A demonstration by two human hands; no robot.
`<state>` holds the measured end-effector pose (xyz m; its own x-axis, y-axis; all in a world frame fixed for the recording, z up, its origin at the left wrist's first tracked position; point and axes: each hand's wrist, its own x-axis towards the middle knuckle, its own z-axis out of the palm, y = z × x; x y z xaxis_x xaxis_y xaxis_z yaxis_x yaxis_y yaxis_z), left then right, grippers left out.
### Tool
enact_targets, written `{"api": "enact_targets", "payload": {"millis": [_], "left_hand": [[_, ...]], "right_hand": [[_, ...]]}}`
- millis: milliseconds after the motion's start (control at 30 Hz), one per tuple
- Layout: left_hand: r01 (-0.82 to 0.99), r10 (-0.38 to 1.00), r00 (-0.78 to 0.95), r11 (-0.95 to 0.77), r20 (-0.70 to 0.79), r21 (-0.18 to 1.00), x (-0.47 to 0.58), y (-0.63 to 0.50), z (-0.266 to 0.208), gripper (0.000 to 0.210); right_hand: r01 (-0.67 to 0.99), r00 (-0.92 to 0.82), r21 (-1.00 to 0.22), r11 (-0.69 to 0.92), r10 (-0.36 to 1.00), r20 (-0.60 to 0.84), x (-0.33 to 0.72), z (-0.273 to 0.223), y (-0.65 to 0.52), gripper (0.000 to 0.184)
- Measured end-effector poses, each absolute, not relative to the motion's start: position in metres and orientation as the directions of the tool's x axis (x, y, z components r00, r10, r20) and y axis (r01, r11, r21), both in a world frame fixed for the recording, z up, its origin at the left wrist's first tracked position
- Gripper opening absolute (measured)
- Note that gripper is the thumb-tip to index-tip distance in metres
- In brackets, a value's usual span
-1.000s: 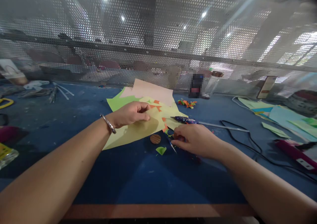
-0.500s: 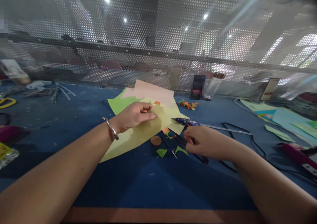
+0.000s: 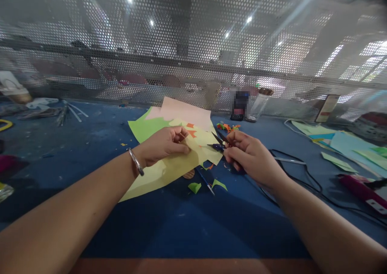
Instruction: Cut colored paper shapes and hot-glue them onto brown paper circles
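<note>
My left hand [image 3: 163,145] pinches the edge of a pale yellow sheet of paper [image 3: 151,181] between thumb and fingers. In my right hand [image 3: 250,156] is a pair of scissors [image 3: 220,138], the dark blades parted and pointing left toward the sheet, apart from my left fingers. Its handles are mostly hidden by my fingers. Just below the blades lies a dark blue pointed tool [image 3: 216,147], partly covered by my right hand. Green paper scraps [image 3: 194,187], a thin blue-handled tool [image 3: 206,181] and a wooden disc [image 3: 189,174] lie below the sheet.
Green paper [image 3: 142,128] and pink paper [image 3: 186,111] lie behind. Orange and green bits [image 3: 228,127] sit near a corked glass tube [image 3: 260,104]. A black cord [image 3: 311,183], blue paper [image 3: 347,143] and a magenta object [image 3: 358,189] are right. A perforated metal screen [image 3: 181,70] stands behind.
My right hand has lifted the scissors from the table and raised the blades toward the yellow sheet. My left hand keeps its pinch on the paper. The view has shifted slightly.
</note>
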<state>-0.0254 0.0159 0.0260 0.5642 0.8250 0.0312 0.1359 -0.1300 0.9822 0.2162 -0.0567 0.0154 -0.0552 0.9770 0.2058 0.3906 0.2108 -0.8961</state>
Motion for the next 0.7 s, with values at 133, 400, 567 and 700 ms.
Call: {"api": "enact_targets", "payload": {"millis": [133,400,567,700], "left_hand": [[0.139,0.818,0.575,-0.068,-0.024,0.988,-0.028,0.019,0.024,0.023],[-0.003,0.862,0.507,-0.024,0.023,1.0,-0.035,0.029,0.022,0.021],[0.019,0.88,0.472,-0.08,0.062,0.997,-0.035,0.03,0.022,0.023],[0.089,0.88,0.445,-0.228,0.166,0.97,-0.031,0.022,0.025,0.024]], "right_hand": [[0.451,-0.051,-0.854,0.26,0.963,0.266,0.216,0.012,-0.054,0.031],[0.502,-0.135,-0.823,0.267,0.964,0.23,0.209,0.006,-0.057,0.047],[0.516,-0.176,-0.802,0.299,0.954,0.243,0.204,0.008,-0.062,0.041],[0.498,-0.2,-0.81,0.31,0.95,0.241,0.201,0.009,-0.067,0.036]]}}
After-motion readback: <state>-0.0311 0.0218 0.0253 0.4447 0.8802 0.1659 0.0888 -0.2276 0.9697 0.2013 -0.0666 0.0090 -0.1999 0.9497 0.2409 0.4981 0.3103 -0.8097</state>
